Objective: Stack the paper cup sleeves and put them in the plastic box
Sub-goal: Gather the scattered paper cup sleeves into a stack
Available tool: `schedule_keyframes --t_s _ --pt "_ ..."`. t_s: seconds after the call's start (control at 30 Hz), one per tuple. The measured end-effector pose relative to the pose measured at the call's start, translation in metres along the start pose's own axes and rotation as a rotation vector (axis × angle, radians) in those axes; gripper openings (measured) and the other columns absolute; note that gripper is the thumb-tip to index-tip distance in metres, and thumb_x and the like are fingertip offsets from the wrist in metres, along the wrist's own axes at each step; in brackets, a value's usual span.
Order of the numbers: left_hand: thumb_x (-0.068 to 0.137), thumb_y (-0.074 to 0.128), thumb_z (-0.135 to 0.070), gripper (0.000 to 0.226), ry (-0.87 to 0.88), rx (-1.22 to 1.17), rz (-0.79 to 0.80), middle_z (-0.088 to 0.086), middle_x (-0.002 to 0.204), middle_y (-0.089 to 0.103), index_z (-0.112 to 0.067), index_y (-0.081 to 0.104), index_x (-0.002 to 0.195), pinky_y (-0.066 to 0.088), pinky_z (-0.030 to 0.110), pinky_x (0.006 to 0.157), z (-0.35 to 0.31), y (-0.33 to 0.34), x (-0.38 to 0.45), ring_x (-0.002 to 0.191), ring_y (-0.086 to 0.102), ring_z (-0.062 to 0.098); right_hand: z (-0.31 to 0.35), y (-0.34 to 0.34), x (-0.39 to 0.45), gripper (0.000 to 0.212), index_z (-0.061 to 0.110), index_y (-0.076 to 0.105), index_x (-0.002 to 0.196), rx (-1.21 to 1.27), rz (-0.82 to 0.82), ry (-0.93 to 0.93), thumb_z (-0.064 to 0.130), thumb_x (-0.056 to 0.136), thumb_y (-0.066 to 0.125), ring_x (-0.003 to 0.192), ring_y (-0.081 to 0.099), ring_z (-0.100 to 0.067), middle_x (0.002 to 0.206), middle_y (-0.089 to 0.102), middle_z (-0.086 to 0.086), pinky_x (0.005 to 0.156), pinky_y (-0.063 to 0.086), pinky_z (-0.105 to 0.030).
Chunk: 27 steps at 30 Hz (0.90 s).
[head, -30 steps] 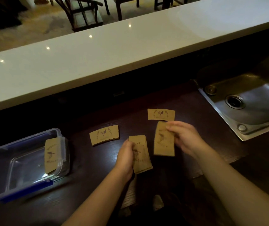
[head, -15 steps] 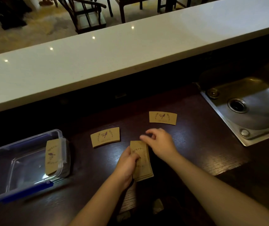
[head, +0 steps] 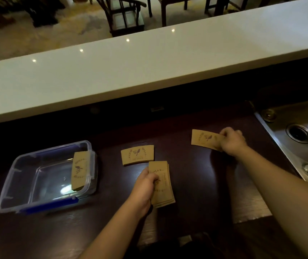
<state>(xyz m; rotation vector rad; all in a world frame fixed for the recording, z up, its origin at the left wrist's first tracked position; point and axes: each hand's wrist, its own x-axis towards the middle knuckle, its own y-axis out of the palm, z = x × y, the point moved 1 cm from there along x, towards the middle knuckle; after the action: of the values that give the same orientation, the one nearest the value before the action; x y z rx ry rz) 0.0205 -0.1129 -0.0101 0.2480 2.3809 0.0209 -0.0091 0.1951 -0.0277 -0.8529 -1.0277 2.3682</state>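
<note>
A stack of brown paper cup sleeves (head: 163, 186) lies on the dark counter, and my left hand (head: 145, 186) grips its left edge. My right hand (head: 231, 140) pinches the right end of a single sleeve (head: 204, 139) at the far right. Another small pile of sleeves (head: 137, 154) rests flat just beyond the stack. A clear plastic box (head: 27, 184) with a blue clip stands at the left; one sleeve (head: 79, 170) leans against its right inner wall.
A steel sink (head: 302, 139) with a drain is set into the counter at the right. A raised white bar top (head: 130, 68) runs across behind the dark work surface (head: 196, 174). Chairs stand on the floor beyond.
My right hand added its sleeve to the stack, then moved up and right and took hold of the far sleeve. My left hand stayed on the stack.
</note>
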Motion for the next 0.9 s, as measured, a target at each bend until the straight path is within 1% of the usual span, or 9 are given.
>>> schedule_keyframes --t_s 0.1,0.17,0.3,0.4,0.5,0.6,0.7,0.8,0.9 --pt "0.092 0.045 -0.016 0.027 -0.034 -0.040 -0.021 0.013 0.097 0.071 -0.009 0.063 0.111 0.054 0.044 0.079 -0.003 -0.001 0.004 0.090 0.066 0.029 0.011 -0.009 -0.021 0.023 0.007 0.062 0.109 0.735 0.170 0.020 0.003 0.086 0.061 0.078 0.064 -0.019 0.101 0.067 -0.018 0.060 0.056 -0.027" --pt "0.095 0.046 -0.026 0.030 -0.077 -0.084 -0.030 0.016 0.104 0.072 -0.008 0.063 0.112 0.052 0.047 0.086 -0.004 -0.001 0.006 0.096 0.067 0.031 0.023 -0.013 -0.037 0.030 0.000 0.062 0.115 1.006 0.331 -0.004 -0.004 0.086 0.054 0.070 0.066 -0.016 0.087 0.068 -0.014 0.055 0.057 -0.022" --pt "0.096 0.042 -0.044 0.044 -0.160 -0.121 0.061 0.015 0.108 0.074 -0.012 0.069 0.110 0.053 0.045 0.087 -0.005 0.002 0.009 0.100 0.069 0.029 0.053 -0.006 -0.073 0.036 0.010 0.067 0.108 0.805 0.642 -0.220 -0.009 0.078 0.061 0.064 0.065 -0.008 0.068 0.069 0.002 0.059 0.053 -0.017" --pt "0.097 0.038 -0.047 0.049 -0.162 -0.124 0.176 0.016 0.111 0.072 -0.011 0.069 0.111 0.054 0.042 0.085 -0.005 0.007 0.009 0.102 0.068 0.029 0.071 0.018 -0.094 0.035 0.009 0.064 0.105 0.535 0.747 -0.287 -0.007 0.074 0.070 0.069 0.067 -0.013 0.070 0.073 -0.001 0.066 0.052 -0.021" --pt "0.096 0.040 -0.046 0.047 -0.140 -0.096 0.253 0.016 0.115 0.071 -0.013 0.068 0.115 0.053 0.041 0.088 -0.005 0.008 0.008 0.105 0.067 0.027 0.080 0.037 -0.102 0.036 0.005 0.068 0.106 0.363 0.694 -0.342 0.001 0.072 0.078 0.071 0.067 -0.008 0.075 0.073 -0.001 0.067 0.052 -0.018" --pt "0.088 0.055 -0.022 0.035 -0.086 -0.013 0.354 0.023 0.116 0.066 -0.009 0.065 0.119 0.047 0.046 0.093 -0.001 0.001 0.006 0.102 0.063 0.032 0.080 0.052 -0.103 0.041 0.013 0.071 0.108 0.150 0.567 -0.460 0.018 0.069 0.083 0.063 0.060 0.008 0.077 0.066 0.010 0.059 0.044 -0.007" --pt "0.079 0.050 0.001 0.042 -0.037 0.063 0.415 0.019 0.104 0.066 -0.011 0.063 0.118 0.051 0.041 0.083 0.004 -0.008 0.005 0.092 0.064 0.029 0.074 0.064 -0.103 0.049 0.023 0.069 0.114 -0.031 0.459 -0.537 0.035 0.069 0.081 0.075 0.054 0.000 0.089 0.053 0.012 0.068 0.042 -0.016" --pt "0.074 0.050 0.002 0.050 -0.041 0.078 0.447 0.016 0.101 0.069 -0.013 0.063 0.119 0.051 0.043 0.085 0.004 -0.012 0.005 0.093 0.065 0.029 0.068 0.073 -0.104 0.058 0.022 0.059 0.126 0.111 0.618 -0.409 0.026 0.071 0.078 0.076 0.058 -0.005 0.088 0.059 0.007 0.070 0.047 -0.023" --pt "0.068 0.054 0.000 0.055 -0.058 0.111 0.470 0.014 0.100 0.070 -0.016 0.063 0.120 0.050 0.043 0.086 0.001 -0.013 0.002 0.094 0.065 0.029 0.062 0.078 -0.107 0.055 0.018 0.058 0.125 0.271 0.755 -0.302 0.014 0.073 0.073 0.067 0.063 0.001 0.080 0.067 0.005 0.062 0.046 -0.015"
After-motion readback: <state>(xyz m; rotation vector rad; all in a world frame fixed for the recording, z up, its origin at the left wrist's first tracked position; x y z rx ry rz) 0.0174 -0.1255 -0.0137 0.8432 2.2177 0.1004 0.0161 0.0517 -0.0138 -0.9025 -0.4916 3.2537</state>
